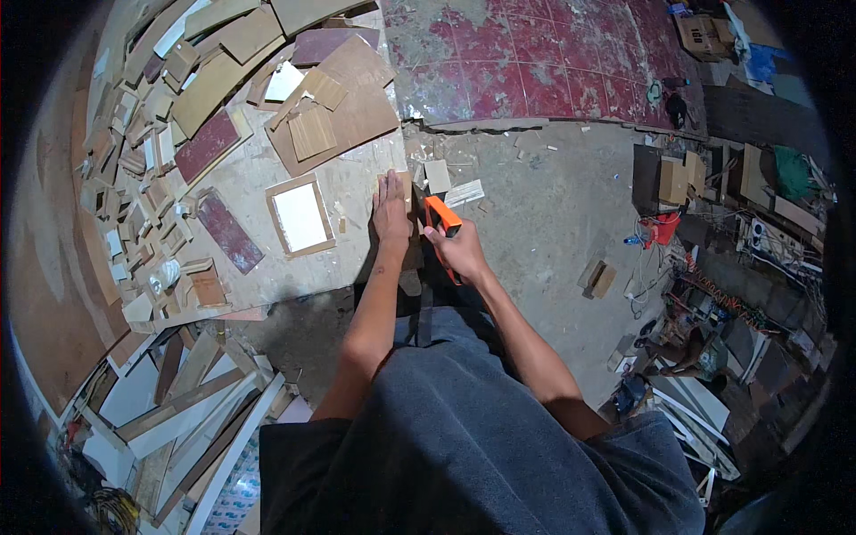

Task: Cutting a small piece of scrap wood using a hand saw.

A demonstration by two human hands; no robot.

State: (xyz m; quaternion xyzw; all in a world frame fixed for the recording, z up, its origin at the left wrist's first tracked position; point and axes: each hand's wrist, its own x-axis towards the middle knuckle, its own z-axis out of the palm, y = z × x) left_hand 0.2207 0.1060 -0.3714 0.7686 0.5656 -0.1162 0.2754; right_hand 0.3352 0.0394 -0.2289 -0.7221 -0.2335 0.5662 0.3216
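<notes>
My left hand (390,212) lies flat, fingers stretched forward, on a small brown wood piece (406,185) at the right edge of the light worktable (352,234). Just to its right, my right hand (462,250) is wrapped round the orange and black handle of a handsaw (442,212). The dark blade is narrow from above, so I cannot tell whether its teeth touch the wood. Left of my hands rests a white panel (301,218) with a brown border. Beyond it, a dark red board (229,230) lies at a slant.
Boards and a larger brown sheet (348,107) cover the table's far side, with several small offcuts at the left. Wood strips (192,428) are heaped at the lower left. Scraps (464,193) lie on the concrete floor; a wood block (599,278) and cables (646,276) are further right.
</notes>
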